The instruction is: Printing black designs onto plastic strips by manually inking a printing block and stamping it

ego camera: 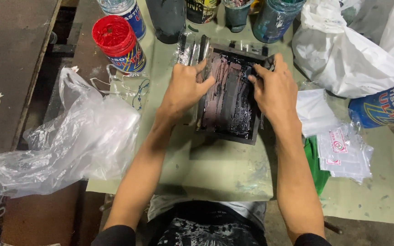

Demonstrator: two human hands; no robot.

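We see a desk (224,173) covered in pale green sheeting. On it lie a black ink-smeared frame (231,98), a red-lidded jar (118,42), clear plastic bags (64,141), a white bag (352,50) and small packets (343,152).

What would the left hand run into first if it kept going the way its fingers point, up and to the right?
The left hand already rests on the ink-smeared black frame; continuing, its fingers would likely cross the wet ink toward the frame's far edge, then the dark jars behind. Depth is unclear.
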